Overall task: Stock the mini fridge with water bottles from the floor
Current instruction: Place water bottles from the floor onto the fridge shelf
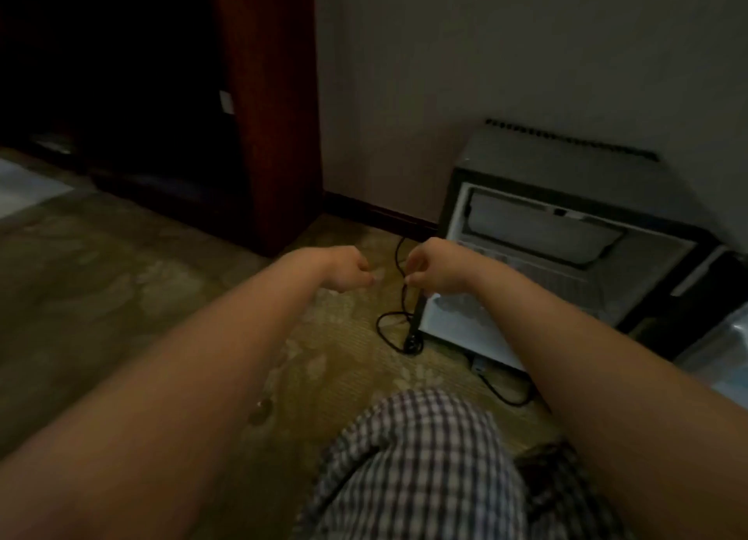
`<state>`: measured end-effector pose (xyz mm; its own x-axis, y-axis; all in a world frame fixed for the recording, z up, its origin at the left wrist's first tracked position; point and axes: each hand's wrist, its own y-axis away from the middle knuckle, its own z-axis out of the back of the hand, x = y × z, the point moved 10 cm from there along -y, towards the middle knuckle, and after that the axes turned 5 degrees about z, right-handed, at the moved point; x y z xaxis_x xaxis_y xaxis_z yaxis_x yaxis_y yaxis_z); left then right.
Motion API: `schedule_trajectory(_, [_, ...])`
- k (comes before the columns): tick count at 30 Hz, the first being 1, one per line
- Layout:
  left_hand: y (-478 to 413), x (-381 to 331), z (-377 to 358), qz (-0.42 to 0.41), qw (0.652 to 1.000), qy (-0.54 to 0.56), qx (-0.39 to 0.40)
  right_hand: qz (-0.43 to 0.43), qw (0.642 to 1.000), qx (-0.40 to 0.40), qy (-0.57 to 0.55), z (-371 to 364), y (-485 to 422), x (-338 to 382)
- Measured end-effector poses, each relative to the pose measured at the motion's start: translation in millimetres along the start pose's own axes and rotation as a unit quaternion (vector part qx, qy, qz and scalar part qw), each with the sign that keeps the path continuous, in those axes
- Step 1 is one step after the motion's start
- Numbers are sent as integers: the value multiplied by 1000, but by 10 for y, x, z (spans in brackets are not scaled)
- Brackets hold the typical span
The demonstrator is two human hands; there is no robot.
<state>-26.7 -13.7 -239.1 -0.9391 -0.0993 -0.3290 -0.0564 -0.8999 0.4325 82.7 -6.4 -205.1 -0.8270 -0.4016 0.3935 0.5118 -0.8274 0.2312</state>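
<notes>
The mini fridge (566,155) stands on the floor against the wall at the right, its pale inside exposed and its door (696,272) swung out to the right. Something clear and shiny lies on the fridge floor (457,306); I cannot tell what it is. A plastic-wrapped pack (720,353), blurred, sits at the far right edge. My left hand (348,270) and my right hand (431,266) are stretched out side by side above the carpet, just left of the fridge opening. Both have curled fingers and nothing visible in them.
A black power cable (394,323) loops on the patterned carpet (121,276) beside the fridge's left corner. A dark wooden cabinet side (275,114) stands at the back left. My knee in checked shorts (417,470) fills the bottom centre. A pale object (24,191) lies at the left edge.
</notes>
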Motion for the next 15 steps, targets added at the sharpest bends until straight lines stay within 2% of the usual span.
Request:
schedule_trajectory(7, [555,1255,-106,80,996,41,3,60,996,51,31,-655,-127,1095])
schedule_trajectory(11, [738,1958,-406,130,988,79,13,98,989,89,68,-1195,-320,1622])
schedule_trajectory(15, [788,2561,-807,184,973,136,30,105,987,113,53,-1704,-566,1890])
